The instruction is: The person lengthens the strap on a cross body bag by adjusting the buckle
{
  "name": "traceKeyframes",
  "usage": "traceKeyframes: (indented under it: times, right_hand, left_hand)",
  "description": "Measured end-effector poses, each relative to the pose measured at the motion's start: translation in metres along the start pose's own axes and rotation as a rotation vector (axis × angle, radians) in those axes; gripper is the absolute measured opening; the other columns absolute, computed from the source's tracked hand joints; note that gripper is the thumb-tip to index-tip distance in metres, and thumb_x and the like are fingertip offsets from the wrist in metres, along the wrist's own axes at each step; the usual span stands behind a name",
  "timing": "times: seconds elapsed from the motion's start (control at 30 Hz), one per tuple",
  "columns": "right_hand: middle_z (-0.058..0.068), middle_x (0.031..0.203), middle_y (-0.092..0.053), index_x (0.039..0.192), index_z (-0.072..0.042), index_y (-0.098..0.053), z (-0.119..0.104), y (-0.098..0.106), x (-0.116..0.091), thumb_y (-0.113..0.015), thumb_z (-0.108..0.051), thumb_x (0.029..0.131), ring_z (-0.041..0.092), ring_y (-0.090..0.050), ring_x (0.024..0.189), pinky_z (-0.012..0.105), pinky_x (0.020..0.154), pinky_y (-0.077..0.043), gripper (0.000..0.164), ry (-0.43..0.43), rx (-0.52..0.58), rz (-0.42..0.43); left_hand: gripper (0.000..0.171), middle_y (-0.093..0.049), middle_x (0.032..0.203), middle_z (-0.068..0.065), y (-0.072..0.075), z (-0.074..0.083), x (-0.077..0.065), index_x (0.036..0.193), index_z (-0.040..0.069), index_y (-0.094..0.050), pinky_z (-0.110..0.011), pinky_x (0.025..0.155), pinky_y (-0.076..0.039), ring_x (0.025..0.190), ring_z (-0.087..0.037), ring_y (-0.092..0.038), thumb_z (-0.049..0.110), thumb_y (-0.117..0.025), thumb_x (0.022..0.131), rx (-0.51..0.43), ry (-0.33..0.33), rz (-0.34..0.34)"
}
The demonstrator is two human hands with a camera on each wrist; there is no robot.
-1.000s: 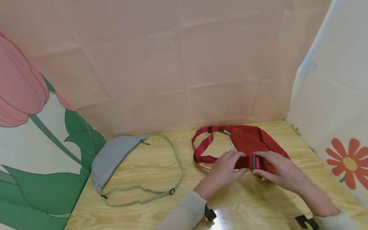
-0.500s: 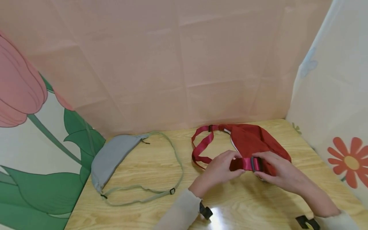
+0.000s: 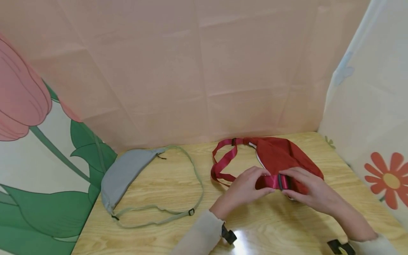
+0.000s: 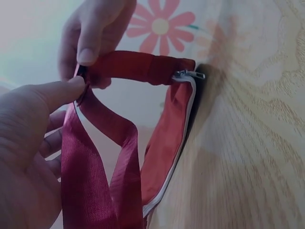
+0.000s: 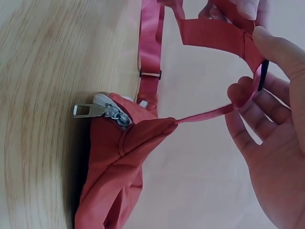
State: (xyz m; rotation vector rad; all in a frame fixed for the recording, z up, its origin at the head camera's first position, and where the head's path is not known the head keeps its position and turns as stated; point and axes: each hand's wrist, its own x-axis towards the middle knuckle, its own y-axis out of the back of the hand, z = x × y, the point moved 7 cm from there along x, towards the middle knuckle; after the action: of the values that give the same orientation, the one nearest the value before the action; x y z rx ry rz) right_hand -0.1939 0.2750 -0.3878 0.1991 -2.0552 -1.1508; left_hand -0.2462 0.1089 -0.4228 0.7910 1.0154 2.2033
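Observation:
A red waist bag (image 3: 283, 156) lies at the right of the table, its crimson strap (image 3: 271, 182) lifted at the near end between both hands. My left hand (image 3: 243, 187) pinches this strap between thumb and fingers. Just to the right, my right hand (image 3: 313, 189) grips the dark slide buckle (image 3: 281, 181) and the webbing at it. The right wrist view shows the buckle (image 5: 263, 75) edge-on beside the thumb, with webbing running from the fingers to the bag's end. A silver zipper pull (image 4: 190, 75) hangs at that end in the left wrist view.
A grey waist bag (image 3: 127, 177) lies at the left of the wooden table (image 3: 153, 241), its pale green strap (image 3: 199, 180) looped rightward. A plain pinkish backdrop (image 3: 204, 71) stands behind. Flower-printed sheets (image 3: 390, 180) border the sides.
Over the second my left hand shifts slightly left, and the strap between the hands turns its shinier face up. The buckle tilts a little. My right hand barely moves.

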Motion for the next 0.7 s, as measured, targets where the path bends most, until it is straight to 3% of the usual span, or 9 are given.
traceKeyframes:
  times: [0.37, 0.7]
  right_hand:
    - [-0.008, 0.121, -0.064, 0.127, -0.018, -0.067, 0.0012, -0.0004, 0.0006, -0.094, -0.010, 0.066, 0.000, -0.056, 0.110, 0.005, 0.095, -0.036, 0.067, -0.052, 0.020, -0.007]
    - [-0.011, 0.121, -0.064, 0.124, -0.013, -0.068, 0.0036, -0.0008, 0.0001, -0.095, -0.011, 0.064, -0.002, -0.056, 0.108, 0.004, 0.093, -0.038, 0.066, -0.085, -0.024, -0.017]
  left_hand:
    - [0.042, -0.062, 0.124, 0.012, -0.0029, 0.0029, 0.0016, 0.130, 0.023, -0.060, -0.011, 0.098, -0.040, 0.115, 0.000, -0.054, 0.049, -0.064, 0.097, 0.046, -0.015, 0.024]
    - [0.051, -0.061, 0.128, 0.014, -0.0003, -0.0034, -0.0026, 0.136, 0.024, -0.058, -0.012, 0.087, -0.045, 0.108, 0.004, -0.055, 0.053, -0.066, 0.094, -0.082, 0.068, 0.030]
